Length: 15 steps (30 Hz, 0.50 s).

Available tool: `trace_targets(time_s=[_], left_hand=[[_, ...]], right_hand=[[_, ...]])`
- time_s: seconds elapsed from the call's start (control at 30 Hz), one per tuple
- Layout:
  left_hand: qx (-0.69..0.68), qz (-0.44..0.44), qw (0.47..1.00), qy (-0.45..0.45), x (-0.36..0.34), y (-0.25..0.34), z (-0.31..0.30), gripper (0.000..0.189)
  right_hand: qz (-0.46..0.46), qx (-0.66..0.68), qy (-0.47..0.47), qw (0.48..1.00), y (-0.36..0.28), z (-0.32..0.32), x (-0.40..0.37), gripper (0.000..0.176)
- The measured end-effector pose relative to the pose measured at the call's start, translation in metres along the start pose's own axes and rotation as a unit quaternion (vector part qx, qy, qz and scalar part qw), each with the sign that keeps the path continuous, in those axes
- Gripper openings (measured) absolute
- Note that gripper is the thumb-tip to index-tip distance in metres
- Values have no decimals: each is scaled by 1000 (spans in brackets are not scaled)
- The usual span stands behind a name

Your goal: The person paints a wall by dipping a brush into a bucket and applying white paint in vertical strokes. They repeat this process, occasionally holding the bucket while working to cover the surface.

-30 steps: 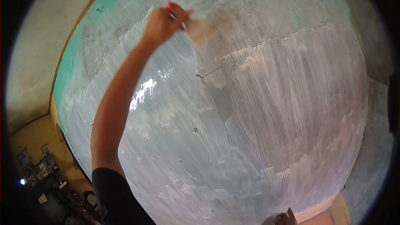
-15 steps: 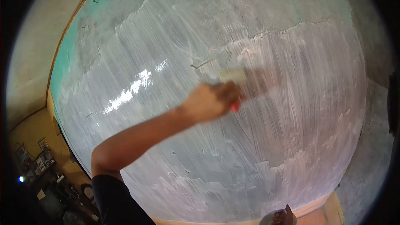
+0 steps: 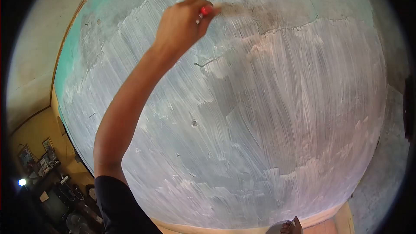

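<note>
My left hand (image 3: 182, 24) is raised at the upper left of the middle, its fingers closed round a brush with a red handle end (image 3: 206, 10). The brush head is hidden behind the hand. Streaky whitish coating covers much of the grey wall (image 3: 303, 104) before me, with rougher bare grey above it. A nail (image 3: 199, 64) sticks out below the hand. At the bottom edge, my right hand (image 3: 291, 227) grips a pale container (image 3: 274, 229), only partly in view.
Green paint (image 3: 71, 67) and a brown strip edge the wall at the left. At the lower left are a shelf with framed pictures (image 3: 27, 156), a fan (image 3: 78, 224) and a bright light (image 3: 22, 182). A dark object (image 3: 409, 108) stands at the far right.
My left hand has moved up and to the left with the brush, from mid-wall to near the top of the coated area. My right hand stays low with the container.
</note>
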<state>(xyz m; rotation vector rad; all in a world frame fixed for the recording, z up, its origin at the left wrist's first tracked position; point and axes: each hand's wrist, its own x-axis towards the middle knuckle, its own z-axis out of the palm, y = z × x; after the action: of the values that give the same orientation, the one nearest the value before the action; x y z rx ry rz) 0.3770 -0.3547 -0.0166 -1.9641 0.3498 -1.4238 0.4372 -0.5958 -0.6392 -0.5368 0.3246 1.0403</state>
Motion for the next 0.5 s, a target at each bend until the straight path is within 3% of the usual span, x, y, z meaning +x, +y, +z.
trace_targets(time_s=[0.07, 0.1, 0.13, 0.17, 0.2, 0.23, 0.3, 0.33, 0.37, 0.4, 0.43, 0.5], left_hand=[[-9, 64, 998, -23, -29, 12, 20, 10], [41, 92, 989, -111, -48, 40, 21, 12], [-16, 126, 984, -127, -67, 57, 30, 12], [-54, 143, 978, -140, -82, 76, 30, 13], [-66, 106, 969, -212, -93, 92, 27, 10], [-63, 104, 969, -213, -90, 93, 22, 10], [-247, -45, 948, -197, -78, 88, 11, 6], [-227, -122, 940, -222, -65, 77, 6, 5], [-170, -87, 965, -179, -58, 54, 10, 8], [-221, -127, 957, -139, -49, 29, 12, 11], [-157, -137, 969, -134, -36, 11, 5, 14], [-57, -71, 994, -64, -18, -18, -5, 15]], right_hand=[[7, 18, -3, 1000, -1, -9, 6, 40], [17, 17, -11, 1000, -2, -12, 9, 39], [27, 13, -19, 999, -3, -15, 11, 39], [30, 11, -19, 999, -3, -14, 10, 39], [30, 7, -17, 999, -3, -12, 10, 39], [29, 3, -17, 999, -3, -10, 11, 39], [32, 0, -25, 999, -5, -7, 13, 39], [34, -3, -28, 999, -6, -7, 12, 39], [37, -5, -27, 999, -7, -6, 11, 39], [38, -5, -25, 999, -10, -3, 10, 39], [38, -6, -22, 999, -11, -2, 9, 39], [38, -3, -41, 998, -11, -10, 14, 40]])
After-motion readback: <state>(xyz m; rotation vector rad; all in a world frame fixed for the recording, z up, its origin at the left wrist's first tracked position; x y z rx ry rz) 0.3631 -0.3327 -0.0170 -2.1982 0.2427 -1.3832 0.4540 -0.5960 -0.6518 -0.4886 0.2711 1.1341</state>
